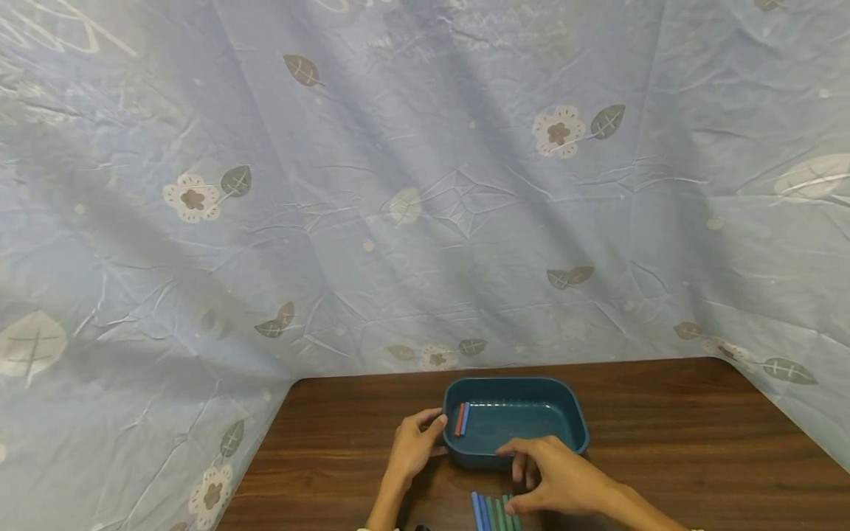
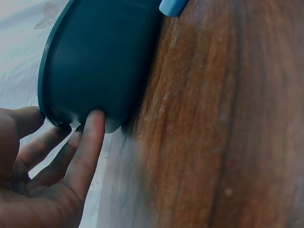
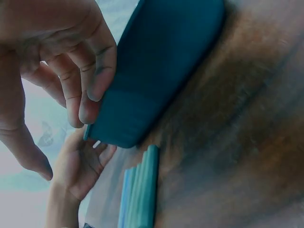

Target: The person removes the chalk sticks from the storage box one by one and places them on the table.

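Observation:
A dark teal rectangular basin [image 1: 531, 422] stands on the table, with one red stick [image 1: 460, 419] and one blue stick [image 1: 465, 419] lying side by side at its left end. My left hand [image 1: 412, 446] touches that end; in the left wrist view its fairly straight fingers [image 2: 90, 142] rest against the outer wall, the thumb by the rim. Over the basin's front edge hovers my right hand [image 1: 564, 478], thumb and fingers apart, nothing between them. Below it, a row of blue sticks [image 1: 479, 510] and green sticks [image 3: 146, 190] lies on the table, partly cut off by the head view's lower edge.
Dark brown wood grain covers the table [image 1: 684, 442]. Behind and around it hangs a pale blue sheet [image 1: 425, 258] printed with flowers and leaves. A small black object [image 1: 422, 528] peeks in at the bottom edge, too little visible to identify.

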{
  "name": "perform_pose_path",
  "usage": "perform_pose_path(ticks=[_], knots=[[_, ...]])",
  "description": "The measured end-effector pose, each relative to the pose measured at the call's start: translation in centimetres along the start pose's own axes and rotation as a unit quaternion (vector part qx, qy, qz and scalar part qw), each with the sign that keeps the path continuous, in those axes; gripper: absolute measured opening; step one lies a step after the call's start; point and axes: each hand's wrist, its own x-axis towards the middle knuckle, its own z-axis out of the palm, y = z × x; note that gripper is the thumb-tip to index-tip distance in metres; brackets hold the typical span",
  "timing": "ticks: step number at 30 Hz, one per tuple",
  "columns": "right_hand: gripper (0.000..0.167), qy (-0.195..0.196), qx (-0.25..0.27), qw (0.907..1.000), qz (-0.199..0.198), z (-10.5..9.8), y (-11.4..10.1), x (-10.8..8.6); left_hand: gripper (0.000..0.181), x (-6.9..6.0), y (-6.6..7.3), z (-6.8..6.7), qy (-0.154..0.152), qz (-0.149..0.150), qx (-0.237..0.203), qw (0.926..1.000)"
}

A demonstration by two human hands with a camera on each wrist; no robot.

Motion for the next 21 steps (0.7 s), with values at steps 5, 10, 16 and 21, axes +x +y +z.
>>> perform_pose_path(ticks=[5, 10, 16, 21], knots=[[0.069, 0.02, -0.01, 0.9995, -0.022, -0.8, -0.2, 0.7, 0.043, 0.0, 0.0, 0.0, -0.002, 0.0, 0.0, 1.0], [0.068, 0.038, -0.026, 0.9987, -0.021, -1.3, -0.2, 1.5, 0.042, -0.2, -0.1, -0.1, 0.0, -0.004, -0.003, 1.0], [0.072, 0.057, -0.054, 0.9969, -0.011, -1.8, 0.3, 2.8, 0.042, -0.2, -0.1, 0.0, 0.002, -0.006, -0.001, 1.0], [0.076, 0.065, -0.06, 0.9961, 0.001, -1.8, 0.7, 3.7, 0.043, -0.1, -0.1, 0.0, 0.004, -0.002, -0.001, 1.0]])
